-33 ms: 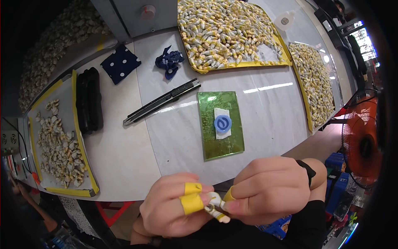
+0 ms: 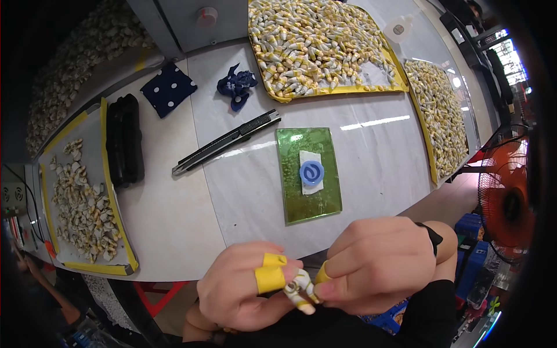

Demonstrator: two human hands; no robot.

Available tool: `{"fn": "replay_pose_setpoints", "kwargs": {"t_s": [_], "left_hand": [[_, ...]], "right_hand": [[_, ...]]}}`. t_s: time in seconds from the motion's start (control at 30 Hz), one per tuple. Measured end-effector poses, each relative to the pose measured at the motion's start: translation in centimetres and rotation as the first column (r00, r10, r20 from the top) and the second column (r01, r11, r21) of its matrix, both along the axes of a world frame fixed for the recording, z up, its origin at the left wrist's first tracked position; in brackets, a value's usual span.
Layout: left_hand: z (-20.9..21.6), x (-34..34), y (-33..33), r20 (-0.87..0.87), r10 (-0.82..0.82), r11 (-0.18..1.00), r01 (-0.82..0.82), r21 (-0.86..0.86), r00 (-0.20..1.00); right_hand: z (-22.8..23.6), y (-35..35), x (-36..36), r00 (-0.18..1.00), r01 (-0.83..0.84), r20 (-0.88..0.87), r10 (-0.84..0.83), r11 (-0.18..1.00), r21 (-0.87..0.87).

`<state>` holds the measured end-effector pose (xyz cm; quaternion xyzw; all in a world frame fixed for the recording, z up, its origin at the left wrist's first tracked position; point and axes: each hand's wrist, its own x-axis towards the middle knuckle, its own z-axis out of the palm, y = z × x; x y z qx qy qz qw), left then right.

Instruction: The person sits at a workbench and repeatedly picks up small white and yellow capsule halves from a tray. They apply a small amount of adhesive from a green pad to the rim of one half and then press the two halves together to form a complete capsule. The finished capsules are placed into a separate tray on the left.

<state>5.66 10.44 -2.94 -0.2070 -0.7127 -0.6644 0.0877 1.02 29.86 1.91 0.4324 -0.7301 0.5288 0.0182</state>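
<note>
Close to my body, just off the table's front edge, my left hand [image 2: 246, 287] pinches a small white and yellow figurine piece [image 2: 299, 288]. Yellow tape wraps two of its fingers. My right hand [image 2: 380, 264], also with yellow tape on a finger, is closed with thumb and fingertip on the piece's right side. What lies between those right fingertips is partly hidden. Beyond the hands, a green glass plate [image 2: 296, 203] lies on the table [image 2: 249, 203], bearing a white pad [image 2: 310, 156] with a round blue piece [image 2: 312, 173] on it.
A utility knife [image 2: 226, 142] lies left of the plate, near a black case [image 2: 125, 139], a dotted navy cloth [image 2: 168, 90] and a crumpled navy cloth [image 2: 237, 87]. Yellow-edged trays of small pieces stand at left [image 2: 130, 261], back [image 2: 336, 91] and right [image 2: 426, 145]. An orange fan [image 2: 510, 203] stands right.
The figurine piece has turned a little between my fingers, showing more of its white and yellow side. Both hands have shifted only slightly.
</note>
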Motion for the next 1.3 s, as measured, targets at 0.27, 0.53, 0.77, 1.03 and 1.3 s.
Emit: {"fn": "replay_pose_setpoints", "kwargs": {"t_s": [0.27, 0.53, 0.77, 1.03, 1.3], "left_hand": [[-0.5, 0.1, -0.4, 0.354, -0.439, 0.796, 0.175, 0.58, 0.826], [-0.4, -0.1, -0.6, 0.398, -0.551, 0.772, 0.266, 0.577, 0.734], [0.9, -0.6, -2.7, 0.359, -0.445, 0.896, 0.401, 0.194, 0.821], [7.8, -2.1, -18.1, -0.286, 0.576, 0.215, -0.48, -0.851, 0.766], [6.9, -16.6, -18.9, -0.21, 0.272, 0.371, -0.304, -0.878, 0.939]], "right_hand": [[-0.2, 0.4, -1.6, 0.924, -0.18, 0.333, 0.187, 0.982, -0.051], [0.2, 0.1, -1.2, 0.873, -0.287, 0.405, 0.271, 0.958, -0.021], [0.0, 0.4, -0.8, 0.913, -0.266, 0.328, 0.241, 0.963, 0.034], [1.0, 4.9, 0.4, 0.986, 0.057, 0.146, -0.082, 0.984, 0.172], [1.2, 5.6, 1.1, 0.984, 0.151, 0.077, -0.162, 0.981, 0.124]]}}
